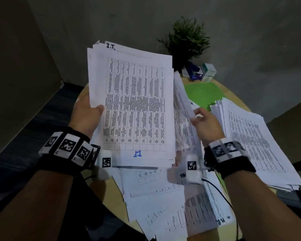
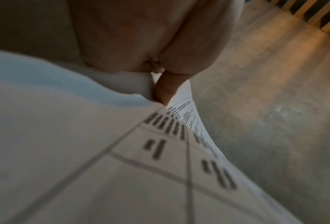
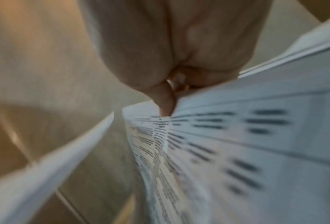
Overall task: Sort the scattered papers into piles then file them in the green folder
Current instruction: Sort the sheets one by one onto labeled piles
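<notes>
Left hand (image 1: 87,111): grips the stack (image 1: 132,105) at its left edge, thumb on the printed face, other fingers behind and hidden; in the left wrist view the thumb (image 2: 165,87) presses on the top sheet.
Right hand (image 1: 206,123): pinches a sheet (image 1: 183,108) at its right edge; in the right wrist view the thumb (image 3: 165,103) lies on the printed face.
Stack position: held up above the table (image 1: 109,193), tilted toward the head camera.
Stack long axis: runs near to far; "I.T." is handwritten at the far edge, a blue mark at the near edge.
Stack print: a ruled grid with text turned sideways to the viewer.
Sheet position: just right of the stack, seen nearly edge-on, long axis also near to far.
Pile (image 1: 250,136): lies flat on the right part of the table, edges uneven, beyond the right wrist.
Loose papers (image 1: 163,197): scattered and overlapping on the near table, below both wrists.
Folder (image 1: 203,94): green, flat on the far table, partly covered by the sheet and the pile.
Plant (image 1: 188,40): stands at the far table edge, behind the stack's far right corner.
Boxes (image 1: 201,72): small, beside the plant, beyond the folder.
Wrists: both carry bands with black-and-white markers.
Obstruction: the stack hides the table centre.
</notes>
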